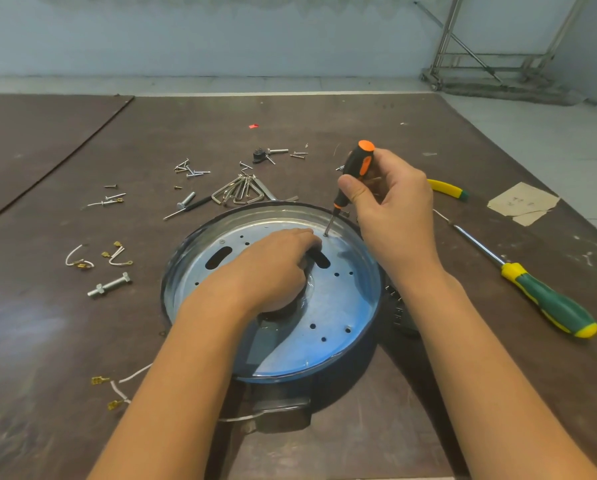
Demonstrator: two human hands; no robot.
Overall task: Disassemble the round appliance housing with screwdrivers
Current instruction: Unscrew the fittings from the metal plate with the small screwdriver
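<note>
A round appliance housing (342,306) with a shiny blue-tinted metal plate and a dark rim lies on the brown table (324,126). My left hand (272,268) rests on the plate's middle, fingers curled into a dark slot. My right hand (394,199) grips a black and orange screwdriver (357,168), held almost upright. Its tip sits on a screw (325,234) at the plate's far edge.
A long green and yellow screwdriver (539,299) lies to the right. Another yellow-handled tool (447,189) lies behind my right hand. Loose screws (189,169), bent metal clips (241,190), bolts (110,285) and wire pieces (82,261) are scattered to the left and behind. Torn paper (522,202) at right.
</note>
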